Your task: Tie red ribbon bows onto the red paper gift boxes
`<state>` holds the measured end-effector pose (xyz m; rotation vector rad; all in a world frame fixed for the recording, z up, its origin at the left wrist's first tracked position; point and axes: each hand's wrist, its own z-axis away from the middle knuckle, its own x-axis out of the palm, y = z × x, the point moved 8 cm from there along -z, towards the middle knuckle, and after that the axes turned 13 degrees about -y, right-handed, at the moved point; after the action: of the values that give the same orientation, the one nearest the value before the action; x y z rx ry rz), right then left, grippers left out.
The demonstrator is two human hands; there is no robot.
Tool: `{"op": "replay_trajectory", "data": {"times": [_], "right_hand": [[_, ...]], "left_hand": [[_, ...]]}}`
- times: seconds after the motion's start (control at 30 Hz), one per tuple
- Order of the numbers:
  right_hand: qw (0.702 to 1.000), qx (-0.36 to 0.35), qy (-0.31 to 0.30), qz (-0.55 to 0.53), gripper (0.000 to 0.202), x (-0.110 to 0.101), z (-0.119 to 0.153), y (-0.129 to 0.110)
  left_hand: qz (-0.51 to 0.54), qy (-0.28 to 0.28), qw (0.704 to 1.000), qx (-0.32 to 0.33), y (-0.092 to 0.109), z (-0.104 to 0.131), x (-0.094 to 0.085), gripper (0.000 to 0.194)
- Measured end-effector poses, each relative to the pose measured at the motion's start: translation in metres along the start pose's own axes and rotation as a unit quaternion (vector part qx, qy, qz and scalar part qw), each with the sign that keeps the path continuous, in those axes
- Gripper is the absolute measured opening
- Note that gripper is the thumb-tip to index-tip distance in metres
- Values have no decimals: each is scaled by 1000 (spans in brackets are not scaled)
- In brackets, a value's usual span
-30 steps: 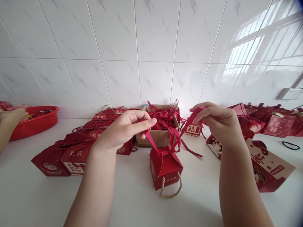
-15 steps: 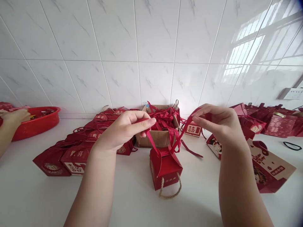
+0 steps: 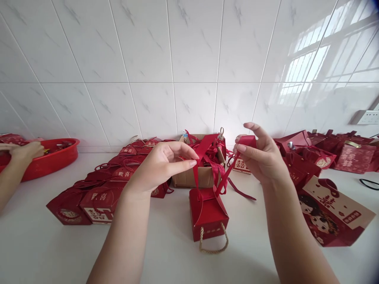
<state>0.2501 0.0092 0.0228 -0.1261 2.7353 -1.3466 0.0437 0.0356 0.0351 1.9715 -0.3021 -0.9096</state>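
Observation:
A small red gift box (image 3: 209,211) with a gold rope handle (image 3: 213,250) stands on the white table in front of me. A red ribbon (image 3: 224,179) runs up from both sides of its closed top. Between thumb and fingertips, my left hand (image 3: 170,163) pinches one ribbon end above the box. My right hand (image 3: 257,154) grips the other end, which loops over its fingers, with one finger raised. Behind the gift box sits a cardboard box (image 3: 185,177) heaped with loose red ribbons.
Rows of finished red boxes (image 3: 99,197) stand to the left. Another person's hand (image 3: 28,152) reaches into a red basin (image 3: 53,163) at far left. A patterned gift bag (image 3: 337,213) lies to the right, with several red bags (image 3: 352,154) behind and a black loop (image 3: 368,184) nearby.
My right hand has turned and lifted its finger, with the ribbon now folded over its fingertips. A flat stretch of ribbon now shows beyond my left fingertips. The box stays put.

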Motion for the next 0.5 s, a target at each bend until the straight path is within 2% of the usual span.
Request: {"op": "replay_trajectory", "data": {"times": [0.1, 0.3, 0.5], "right_hand": [[998, 10, -1, -58, 46, 6, -3, 6], [999, 30, -4, -25, 67, 11, -1, 4], [999, 38, -30, -9, 61, 15, -1, 7]], "left_hand": [[9, 3, 1000, -5, -2, -1, 1, 6], [26, 28, 999, 12, 1, 0, -1, 8], [65, 36, 997, 36, 0, -4, 2, 5]]}}
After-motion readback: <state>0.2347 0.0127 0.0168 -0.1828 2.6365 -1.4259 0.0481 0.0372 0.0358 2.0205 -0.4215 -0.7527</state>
